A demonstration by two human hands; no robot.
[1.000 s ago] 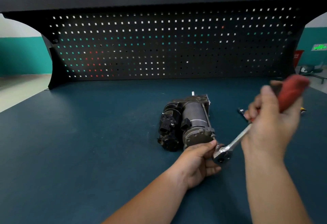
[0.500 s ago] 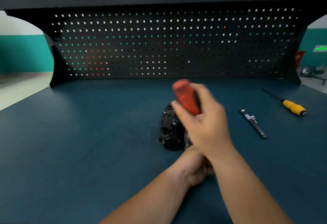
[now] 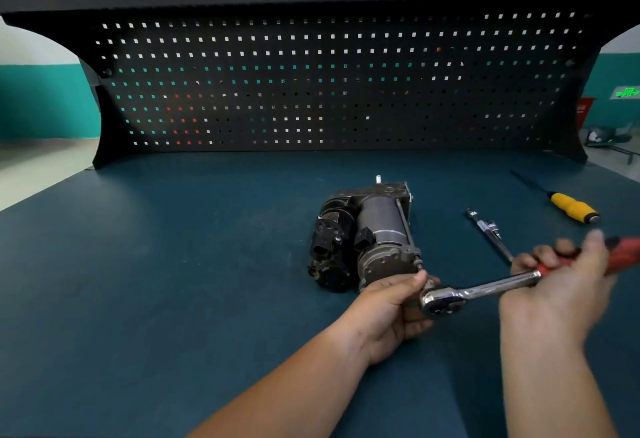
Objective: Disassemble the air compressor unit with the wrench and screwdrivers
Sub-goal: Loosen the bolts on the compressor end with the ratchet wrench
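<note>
Compressor unit [image 3: 367,233]: 1 | wrench [image 3: 491,288]: 1, right hand [image 3: 557,294] fingers gripping | left hand [image 3: 388,316] fingers holding unit | screwdriver [image 3: 571,207]: 1

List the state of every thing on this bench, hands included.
Compressor: lying on its side.
Wrench: head at compressor's near end, handle pointing right.
Left hand: holds compressor's near end, beside wrench head.
Right hand: grips wrench's red handle.
Screwdriver: lying loose, far right.
Metal bar: lying loose, right of compressor.

1 air compressor [image 3: 377,229], 1 ratchet wrench [image 3: 485,290], 1 yellow screwdriver [image 3: 571,207], 1 slim metal tool [image 3: 488,231], 1 pegboard [image 3: 311,84], 2 hands: left hand [image 3: 388,313], right hand [image 3: 561,285].
</note>
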